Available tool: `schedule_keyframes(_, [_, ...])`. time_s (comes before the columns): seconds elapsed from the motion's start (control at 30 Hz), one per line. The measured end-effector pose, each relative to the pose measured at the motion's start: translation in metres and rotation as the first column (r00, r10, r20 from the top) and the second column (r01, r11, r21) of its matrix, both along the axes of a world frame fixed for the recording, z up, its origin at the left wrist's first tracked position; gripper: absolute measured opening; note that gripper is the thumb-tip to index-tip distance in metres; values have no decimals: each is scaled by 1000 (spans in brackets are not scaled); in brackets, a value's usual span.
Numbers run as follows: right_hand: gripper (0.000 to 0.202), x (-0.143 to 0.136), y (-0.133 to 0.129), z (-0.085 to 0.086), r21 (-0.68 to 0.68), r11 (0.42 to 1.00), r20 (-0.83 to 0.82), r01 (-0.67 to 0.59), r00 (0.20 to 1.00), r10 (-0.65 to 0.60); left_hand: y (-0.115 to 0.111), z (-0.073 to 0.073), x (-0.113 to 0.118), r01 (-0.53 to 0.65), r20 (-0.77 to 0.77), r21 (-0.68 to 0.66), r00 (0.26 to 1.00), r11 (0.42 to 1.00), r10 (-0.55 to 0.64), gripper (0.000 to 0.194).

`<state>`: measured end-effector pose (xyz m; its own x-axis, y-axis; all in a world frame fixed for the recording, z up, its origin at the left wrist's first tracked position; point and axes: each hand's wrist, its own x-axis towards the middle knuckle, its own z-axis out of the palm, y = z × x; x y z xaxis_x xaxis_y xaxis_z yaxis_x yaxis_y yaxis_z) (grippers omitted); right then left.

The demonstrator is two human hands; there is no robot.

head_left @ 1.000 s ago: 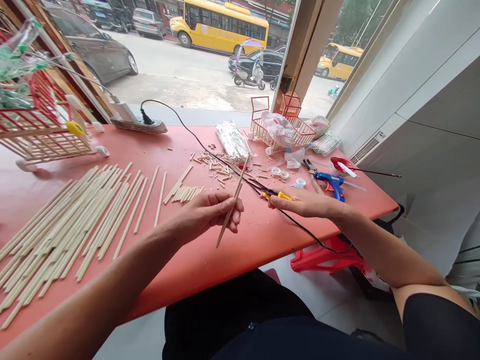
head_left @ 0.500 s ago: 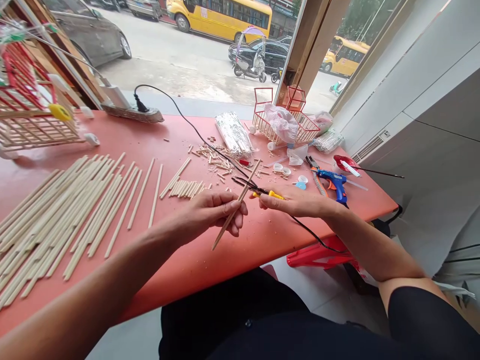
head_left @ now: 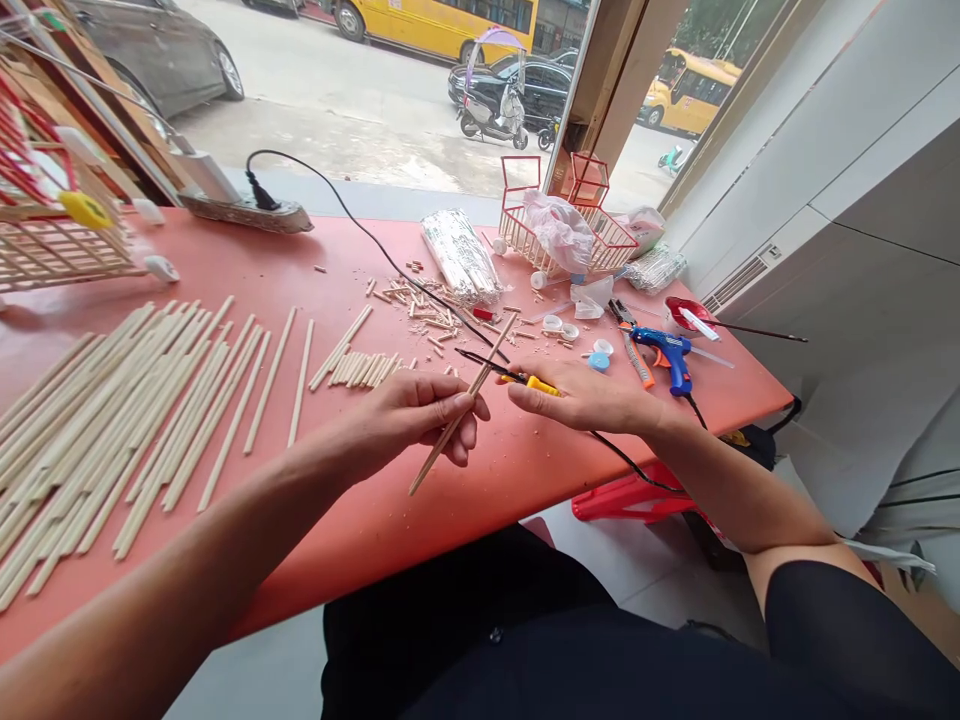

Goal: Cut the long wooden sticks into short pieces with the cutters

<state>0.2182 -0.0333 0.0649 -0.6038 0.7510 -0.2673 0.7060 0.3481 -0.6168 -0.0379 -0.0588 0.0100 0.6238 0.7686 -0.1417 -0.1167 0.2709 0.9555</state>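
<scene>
My left hand (head_left: 442,412) pinches a thin wooden stick (head_left: 429,468), which slants up and away over the table. In my right hand (head_left: 581,396) are pliers with yellow handles (head_left: 541,385). Their dark jaws (head_left: 480,362) lie across the stick a little above my left fingers. Left of my hands, many long sticks (head_left: 142,400) lie side by side on the red table (head_left: 360,530). A row of short cut sticks (head_left: 364,369) rests just beyond my left hand, with small scattered pieces (head_left: 427,305) behind it.
At the right are a blue glue gun (head_left: 667,352), other pliers (head_left: 631,345) and a red cup (head_left: 679,312). Farther back stand a small stick cart (head_left: 525,237) and a foil-like packet (head_left: 459,255). A larger cart (head_left: 67,245), power strip (head_left: 247,208) and black cable (head_left: 360,225) are at the left.
The view has shifted slightly. The pliers' jaws, apart before, now look closer together across the stick. Both hands keep their holds.
</scene>
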Motion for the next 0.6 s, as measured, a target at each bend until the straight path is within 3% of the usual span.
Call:
schedule_keyframes(0.37, [61,-6,-4,1,-28,999,36,15,999,-14,1,-6,-3,6,-9,-34,1000,999,-6,40])
schedule_keyframes(0.6, [58,-5,-7,-4,33,999,27,16,999,-17,1,-8,-1,-32,-21,5,999,999,32,41])
